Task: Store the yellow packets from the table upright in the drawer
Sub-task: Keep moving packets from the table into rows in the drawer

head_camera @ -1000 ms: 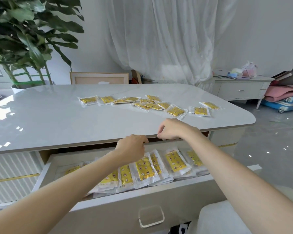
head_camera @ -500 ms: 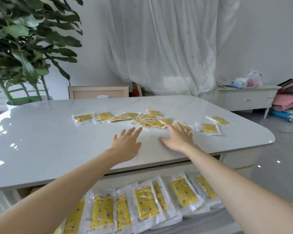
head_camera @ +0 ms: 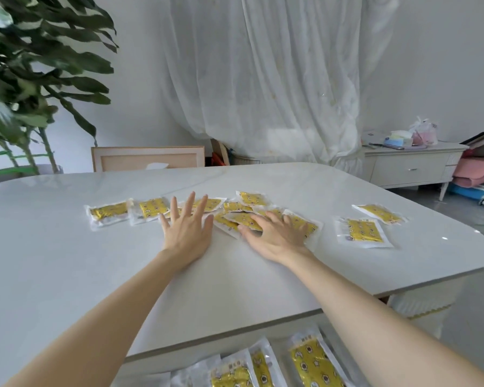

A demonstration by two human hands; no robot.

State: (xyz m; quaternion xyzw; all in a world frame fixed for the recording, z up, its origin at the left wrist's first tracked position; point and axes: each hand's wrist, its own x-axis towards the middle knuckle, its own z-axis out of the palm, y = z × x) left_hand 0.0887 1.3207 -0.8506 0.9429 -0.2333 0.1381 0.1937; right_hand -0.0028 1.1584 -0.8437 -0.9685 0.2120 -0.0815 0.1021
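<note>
With fingers spread, both hands, the left hand (head_camera: 187, 233) and right hand (head_camera: 277, 236), are pressing flat on the desk (head_camera: 67, 263) at the yellow packets (head_camera: 243, 219); gathering several before lifting should work best.

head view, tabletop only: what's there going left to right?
Leftmost packet → second packet → left hand → right hand → lone square packet → far-right packet.

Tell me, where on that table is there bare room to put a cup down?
The table is bare left of the packets and between the packet row and its near edge, around both forearms. It is crowded mid-table, where the left hand and right hand spread over overlapping packets.
</note>
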